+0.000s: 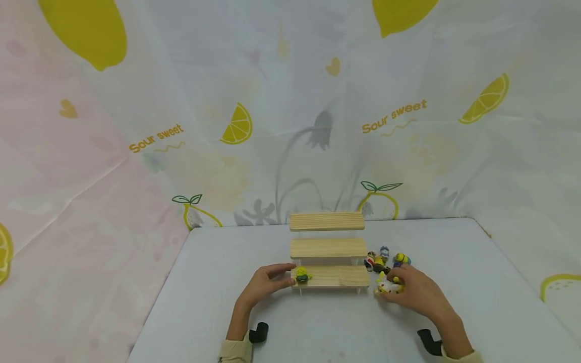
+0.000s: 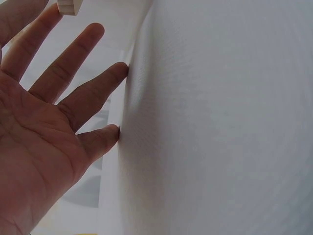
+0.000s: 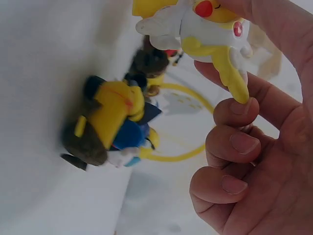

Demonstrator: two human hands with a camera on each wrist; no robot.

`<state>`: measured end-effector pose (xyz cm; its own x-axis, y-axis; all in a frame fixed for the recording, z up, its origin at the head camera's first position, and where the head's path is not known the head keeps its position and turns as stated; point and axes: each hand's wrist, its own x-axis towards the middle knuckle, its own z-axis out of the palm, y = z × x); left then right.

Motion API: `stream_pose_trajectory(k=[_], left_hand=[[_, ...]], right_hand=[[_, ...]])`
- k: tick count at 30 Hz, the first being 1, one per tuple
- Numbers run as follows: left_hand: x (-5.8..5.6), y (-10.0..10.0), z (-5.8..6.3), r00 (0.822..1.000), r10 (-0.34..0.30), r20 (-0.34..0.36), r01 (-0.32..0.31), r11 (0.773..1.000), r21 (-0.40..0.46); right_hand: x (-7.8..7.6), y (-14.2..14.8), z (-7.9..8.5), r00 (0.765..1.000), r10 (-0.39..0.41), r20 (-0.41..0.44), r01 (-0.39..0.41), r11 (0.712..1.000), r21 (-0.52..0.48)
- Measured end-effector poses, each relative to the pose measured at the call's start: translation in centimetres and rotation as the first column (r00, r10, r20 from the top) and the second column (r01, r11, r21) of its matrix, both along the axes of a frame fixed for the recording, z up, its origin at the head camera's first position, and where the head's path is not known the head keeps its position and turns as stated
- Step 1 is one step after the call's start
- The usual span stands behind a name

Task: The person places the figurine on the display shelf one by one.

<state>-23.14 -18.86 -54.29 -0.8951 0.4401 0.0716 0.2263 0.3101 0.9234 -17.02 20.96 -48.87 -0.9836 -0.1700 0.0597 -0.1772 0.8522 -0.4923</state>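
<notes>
My right hand pinches a small white and yellow toy figurine with red spots, just right of the bottom step of a three-tier wooden display stand. In the right wrist view its other fingers are curled below the figurine. My left hand is at the left end of the bottom step, fingers extended; the left wrist view shows them spread, one fingertip against the wood's edge. A yellow and green figurine stands on that step beside the left fingertips.
Several small figurines lie in a cluster right of the stand, among them a yellow and blue one and a red and white one. The stand is on a white-covered table. Behind it hangs a lemon-print cloth.
</notes>
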Motion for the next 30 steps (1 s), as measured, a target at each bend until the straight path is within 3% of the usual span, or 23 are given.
stream_pose_trajectory(k=[9,18,24,30], left_hand=[[0.2,0.2,0.1,1.0,0.002,-0.018,-0.002,1.0,0.01],[1.3,0.6,3.0,1.0,-0.009,0.003,0.009,1.0,0.015],[0.4,0.3,0.9,1.0,0.014,0.006,-0.014,1.0,0.003],[0.1,0.0,0.3,1.0,0.004,-0.002,-0.004,1.0,0.01]], right_hand=[[0.0,0.7,1.6,0.997,0.04,-0.066,-0.044,0.997,-0.06],[-0.6,-0.1,2.9,0.988,0.084,-0.127,-0.096,0.991,-0.095],[-1.2,-1.5,3.5,0.979,0.12,-0.164,-0.142,0.982,-0.129],[-1.8,-3.3,3.4,0.968,0.176,-0.179,-0.208,0.961,-0.18]])
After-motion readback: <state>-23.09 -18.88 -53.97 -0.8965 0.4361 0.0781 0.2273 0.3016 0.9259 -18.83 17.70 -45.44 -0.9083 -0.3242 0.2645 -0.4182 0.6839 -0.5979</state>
